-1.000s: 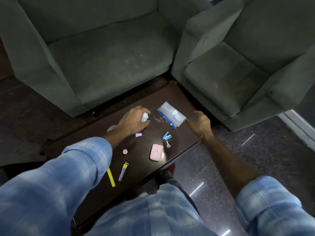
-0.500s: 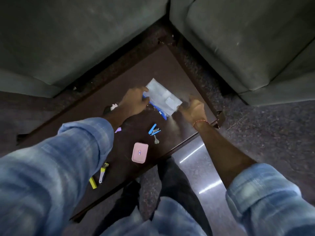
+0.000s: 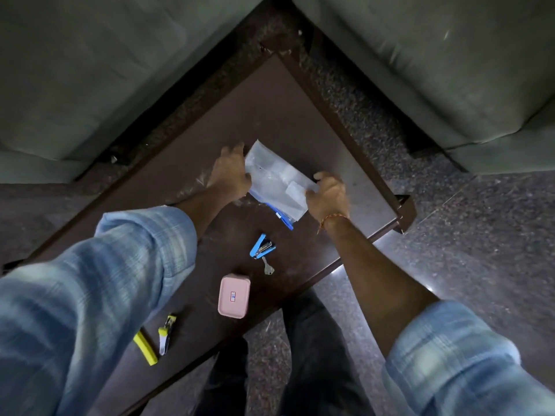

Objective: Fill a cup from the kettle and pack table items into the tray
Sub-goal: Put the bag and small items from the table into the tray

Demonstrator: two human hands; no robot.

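Observation:
A clear plastic zip pouch (image 3: 274, 178) with a blue strip along one edge lies near the far right corner of the dark wooden table (image 3: 270, 115). My left hand (image 3: 229, 174) grips its left edge and my right hand (image 3: 327, 195) grips its right edge. Nearer to me on the table lie a small blue stapler (image 3: 262, 250), a key (image 3: 268, 267) and a pink rectangular case (image 3: 233, 295). By my left sleeve are a yellow marker (image 3: 145, 348) and a yellow-and-white cutter (image 3: 166, 333). No kettle, cup or tray shows.
Grey-green sofas (image 3: 90, 70) close in the table on the far left and far right (image 3: 450, 55). Speckled stone floor (image 3: 480, 250) lies to the right. My dark trouser legs (image 3: 300, 355) stand against the table's near edge.
My head has tilted further down and nearer the table. Both hands have closed onto the pouch's two edges; a second ago the left hand held a small white object and the right hovered beside the pouch.

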